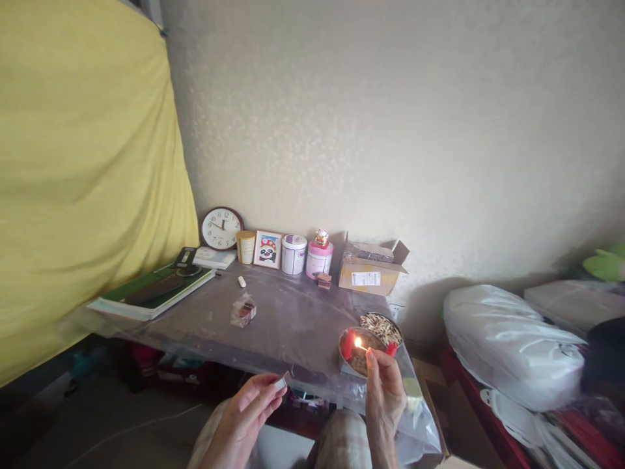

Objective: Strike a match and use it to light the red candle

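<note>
A pale patterned wall (390,117) fills the background, with a hanging yellow cloth (88,130) on the left. Below stretches a dark, plastic-covered worktop (288,306), a brown cardboard box with raised flaps (346,277) at its back. Near the right front corner stands a round container with brown filling (340,357), just before a heap of pale matchsticks (379,326). The left hand (249,410) and right hand (385,391) both grip with bent fingers. Two red candles (348,344) stand at the container's sides. The left hand pinches a small matchbox (282,383); the right, a thin burning wooden match (362,347), its flame just beside the left candle (whether they touch, I cannot tell).
</note>
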A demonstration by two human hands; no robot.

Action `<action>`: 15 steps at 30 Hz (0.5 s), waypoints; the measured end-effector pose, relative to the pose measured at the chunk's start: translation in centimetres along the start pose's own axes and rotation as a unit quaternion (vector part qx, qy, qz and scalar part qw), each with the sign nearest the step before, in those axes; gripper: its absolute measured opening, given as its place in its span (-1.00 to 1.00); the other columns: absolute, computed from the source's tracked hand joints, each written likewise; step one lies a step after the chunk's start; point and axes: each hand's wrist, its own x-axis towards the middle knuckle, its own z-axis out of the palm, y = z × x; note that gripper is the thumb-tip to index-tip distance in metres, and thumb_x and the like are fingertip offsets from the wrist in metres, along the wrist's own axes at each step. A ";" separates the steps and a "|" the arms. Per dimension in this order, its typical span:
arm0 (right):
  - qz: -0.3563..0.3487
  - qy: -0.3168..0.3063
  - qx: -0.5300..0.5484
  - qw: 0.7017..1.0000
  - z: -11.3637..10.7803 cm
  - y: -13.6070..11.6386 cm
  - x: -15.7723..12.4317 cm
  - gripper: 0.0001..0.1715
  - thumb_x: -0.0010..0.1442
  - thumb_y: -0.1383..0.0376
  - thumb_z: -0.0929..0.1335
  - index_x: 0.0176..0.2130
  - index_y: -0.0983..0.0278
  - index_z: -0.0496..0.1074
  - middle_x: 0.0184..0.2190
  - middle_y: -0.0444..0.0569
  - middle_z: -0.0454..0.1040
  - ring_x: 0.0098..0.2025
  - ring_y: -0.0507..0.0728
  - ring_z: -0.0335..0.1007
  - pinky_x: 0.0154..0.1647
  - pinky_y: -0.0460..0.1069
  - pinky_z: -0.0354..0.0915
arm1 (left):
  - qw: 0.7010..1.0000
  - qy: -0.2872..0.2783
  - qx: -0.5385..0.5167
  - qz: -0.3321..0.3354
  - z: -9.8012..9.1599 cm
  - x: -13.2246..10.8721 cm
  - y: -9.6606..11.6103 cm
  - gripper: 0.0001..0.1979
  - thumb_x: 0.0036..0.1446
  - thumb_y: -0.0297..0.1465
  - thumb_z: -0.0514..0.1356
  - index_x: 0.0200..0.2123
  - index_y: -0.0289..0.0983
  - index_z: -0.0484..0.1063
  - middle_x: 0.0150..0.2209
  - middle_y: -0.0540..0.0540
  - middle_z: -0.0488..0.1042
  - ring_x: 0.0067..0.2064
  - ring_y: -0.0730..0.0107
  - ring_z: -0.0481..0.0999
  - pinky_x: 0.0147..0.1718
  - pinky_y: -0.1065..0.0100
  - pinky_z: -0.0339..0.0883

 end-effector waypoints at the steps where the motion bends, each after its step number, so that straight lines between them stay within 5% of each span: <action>1: 0.011 0.001 0.004 1.000 0.1 0.2 0.1 -0.58 0.15 -0.03 0.42 -0.32 0.28 0.51 -0.32 -0.04 0.56 -0.25 0.15 0.46 -0.16 0.05 0.36 | 1.000 -0.002 0.003 -0.005 -0.1 0.1 -0.1 -0.78 0.02 -0.24 0.40 -0.29 -0.24 0.63 -0.23 -0.14 0.68 -0.08 0.13 0.58 -0.02 0.23 0.43; 7: 0.078 0.003 0.029 0.997 0.4 0.6 0.4 -0.50 0.04 -0.12 0.46 -0.30 0.25 0.54 -0.29 -0.03 0.58 -0.23 0.18 0.47 -0.10 0.09 0.36 | 1.000 -0.006 0.003 -0.008 -1.0 0.6 -1.0 -0.74 0.01 -0.21 0.39 -0.26 -0.25 0.62 -0.22 -0.14 0.68 -0.07 0.12 0.57 -0.01 0.22 0.43; 15: 0.141 0.002 0.085 0.986 0.7 0.2 1.6 -0.47 -0.07 -0.13 0.51 -0.34 0.26 0.55 -0.35 -0.04 0.62 -0.32 0.16 0.53 -0.27 0.03 0.46 | 1.000 -0.002 -0.004 -0.022 -1.1 0.9 -1.1 -0.70 -0.06 -0.18 0.43 -0.28 -0.23 0.63 -0.24 -0.11 0.68 -0.06 0.17 0.57 -0.01 0.27 0.42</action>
